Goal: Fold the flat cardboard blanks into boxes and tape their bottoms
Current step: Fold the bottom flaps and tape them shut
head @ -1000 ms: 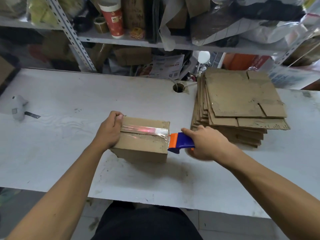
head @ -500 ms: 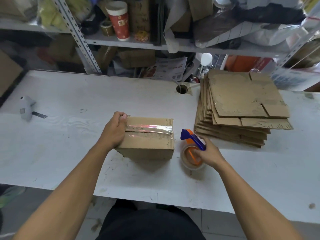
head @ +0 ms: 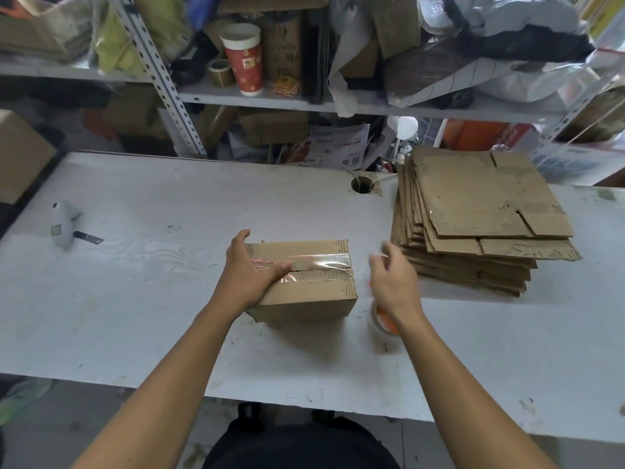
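1 box (head: 306, 279), 1 blank stack (head: 473, 225)

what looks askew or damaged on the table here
The stack of flat cardboard blanks is fanned unevenly, with edges out of line, and the top blank's surface looks scuffed and torn. The tape strip on the box looks wrinkled.

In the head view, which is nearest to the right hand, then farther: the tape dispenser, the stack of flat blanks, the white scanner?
From the right hand:
1. Tape dispenser, just beneath it.
2. Stack of flat blanks, to its right.
3. White scanner, far left on the table.
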